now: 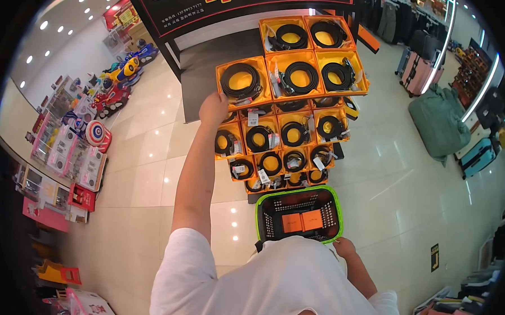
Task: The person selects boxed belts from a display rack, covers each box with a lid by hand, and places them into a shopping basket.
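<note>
My left hand [214,108] is stretched out to the display, its fingers closed on the lower left corner of an orange box with a coiled black belt [240,81] inside. That box is at the left end of its row. Low on the right, my right hand [344,247] grips the green rim of a black shopping basket [340,217]. Two closed orange boxes [302,221] lie side by side in the basket. More open belt boxes [299,76] sit beside and below the one at my left hand, several with white tags.
A black display stand [203,59] with a sign [242,2] on top carries the boxes. Toys and packages [84,144] line the left side. Suitcases [419,72] and a green bag [440,122] stand at the right. Folded clothes [448,312] are at lower right.
</note>
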Demonstrator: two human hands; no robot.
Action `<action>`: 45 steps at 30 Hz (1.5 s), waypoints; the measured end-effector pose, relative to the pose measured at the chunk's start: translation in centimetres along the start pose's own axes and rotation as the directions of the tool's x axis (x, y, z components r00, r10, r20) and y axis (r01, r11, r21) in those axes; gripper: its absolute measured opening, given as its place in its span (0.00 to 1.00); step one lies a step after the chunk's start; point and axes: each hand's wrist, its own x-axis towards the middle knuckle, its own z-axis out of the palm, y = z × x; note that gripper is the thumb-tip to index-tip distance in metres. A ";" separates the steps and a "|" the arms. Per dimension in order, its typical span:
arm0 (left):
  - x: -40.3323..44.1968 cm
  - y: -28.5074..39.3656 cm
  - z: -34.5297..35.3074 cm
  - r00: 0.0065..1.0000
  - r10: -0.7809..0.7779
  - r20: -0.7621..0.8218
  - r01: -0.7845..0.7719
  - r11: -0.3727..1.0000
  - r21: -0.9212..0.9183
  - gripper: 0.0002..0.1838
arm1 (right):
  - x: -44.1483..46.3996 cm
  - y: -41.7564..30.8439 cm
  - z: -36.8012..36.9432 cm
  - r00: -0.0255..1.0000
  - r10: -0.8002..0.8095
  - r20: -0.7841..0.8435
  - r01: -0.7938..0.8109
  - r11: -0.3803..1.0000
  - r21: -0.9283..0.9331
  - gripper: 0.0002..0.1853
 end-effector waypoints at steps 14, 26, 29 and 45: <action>1.1 -1.2 0.8 0.980 0.007 -0.199 -0.022 0.997 -0.076 0.21 | 0.9 -2.1 -3.4 0.992 -0.098 -0.085 0.105 0.991 0.081 0.22; -13.2 -0.3 -3.4 0.991 0.014 -0.132 -0.064 0.918 -0.391 0.20 | -2.4 -16.4 -12.3 0.911 -0.389 -0.136 0.303 0.407 0.862 0.29; -19.7 0.4 -1.9 0.999 -0.004 0.044 0.025 0.868 -0.495 0.17 | -6.2 -22.1 -16.0 0.768 -0.508 -0.391 0.536 0.175 0.826 0.36; -31.5 -1.5 4.8 0.810 0.086 0.580 0.526 0.331 -0.784 0.29 | -7.1 -22.8 -15.5 0.796 -0.470 -0.382 0.574 0.385 0.723 0.30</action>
